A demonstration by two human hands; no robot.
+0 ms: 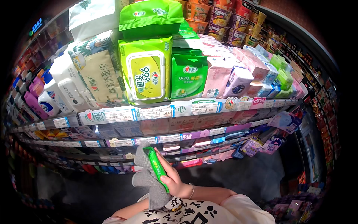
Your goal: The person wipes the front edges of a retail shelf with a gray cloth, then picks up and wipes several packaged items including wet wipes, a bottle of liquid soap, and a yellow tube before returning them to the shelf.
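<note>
My right hand (pixel 174 179) is closed around a slim green packet of wipes (pixel 158 169), held on its edge in front of my chest. My left hand (pixel 148 170) is covered by a grey cloth, perhaps a glove or mitt, and lies against the packet's other side; its fingers are hidden. Beyond my hands, on the top shelf, stand a yellow-green pack of wipes with a white lid (pixel 146 72), a green wipes packet (pixel 188 75) and a beige pack of face towels (pixel 98 74). Another green wipes pack (pixel 151 21) rests above the yellow-green one.
The shelf edge with price labels (pixel 151 112) curves across the view, with lower shelves beneath it. White bottles (pixel 50 102) stand at the left. Stacked instant noodle cups (pixel 218 16) rise behind. Hanging purple packets (pixel 272 144) jut out at the right, above dark floor (pixel 237 182).
</note>
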